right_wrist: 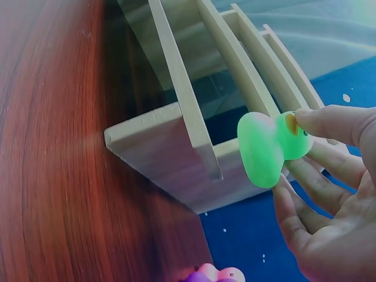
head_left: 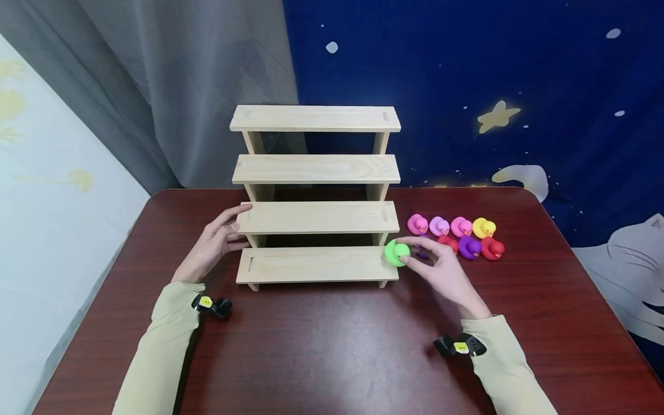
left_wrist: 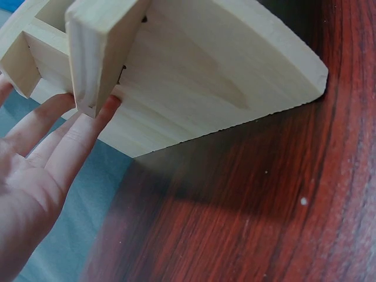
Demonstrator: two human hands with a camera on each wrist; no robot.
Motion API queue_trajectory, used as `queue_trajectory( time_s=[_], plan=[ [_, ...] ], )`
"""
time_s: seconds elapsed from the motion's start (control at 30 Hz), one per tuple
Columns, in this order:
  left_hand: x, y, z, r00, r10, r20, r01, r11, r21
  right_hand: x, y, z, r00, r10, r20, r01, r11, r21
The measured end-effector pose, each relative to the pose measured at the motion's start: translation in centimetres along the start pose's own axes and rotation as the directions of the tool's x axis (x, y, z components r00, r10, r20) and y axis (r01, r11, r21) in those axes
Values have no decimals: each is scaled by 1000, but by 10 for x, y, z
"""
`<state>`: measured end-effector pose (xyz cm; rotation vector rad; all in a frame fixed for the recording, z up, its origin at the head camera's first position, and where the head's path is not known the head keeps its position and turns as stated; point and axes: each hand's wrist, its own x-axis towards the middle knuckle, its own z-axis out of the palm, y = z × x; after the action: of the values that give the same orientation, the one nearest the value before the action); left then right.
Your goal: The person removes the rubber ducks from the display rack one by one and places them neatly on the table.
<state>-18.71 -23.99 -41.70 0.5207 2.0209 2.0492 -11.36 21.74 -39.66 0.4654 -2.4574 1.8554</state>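
Note:
A pale wooden tiered shelf (head_left: 316,218) stands on the table. At its left side, my left hand (head_left: 210,242) rests extended fingers against the end of a lower tier and the side panel, as the left wrist view (left_wrist: 53,153) also shows. My right hand (head_left: 441,271) pinches a green rubber duck (head_left: 396,253) between thumb and fingers, over the right end of the lowest tier. In the right wrist view the green duck (right_wrist: 261,150) has its orange beak towards a fingertip. Whether the duck touches the board, I cannot tell.
Several rubber ducks in pink, purple, red and yellow (head_left: 483,227) sit in two rows right of the shelf, some partly behind my right hand. The dark red table (head_left: 332,351) has a grey curtain (head_left: 207,75) and a blue starry cloth (head_left: 415,57) behind it.

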Motion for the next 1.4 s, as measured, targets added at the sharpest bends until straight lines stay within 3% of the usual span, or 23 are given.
queue_trajectory(
  time_s=[0.17, 0.57, 1.4],
  plan=[
    [0, 0, 0, 1000, 7, 7, -7, 1000, -3, -3, 1, -8, 1000, 1, -7, -1, 1000, -7],
    [0, 1, 0, 1000, 4, 7, -4, 1000, 6, -11, 8, -27, 1000, 31, 1, -31, 991, -132],
    [0, 1, 0, 1000, 2, 4, -2, 1000, 7, -28, 32, -45, 994, 97, 59, -84, 978, -193]
  ],
)
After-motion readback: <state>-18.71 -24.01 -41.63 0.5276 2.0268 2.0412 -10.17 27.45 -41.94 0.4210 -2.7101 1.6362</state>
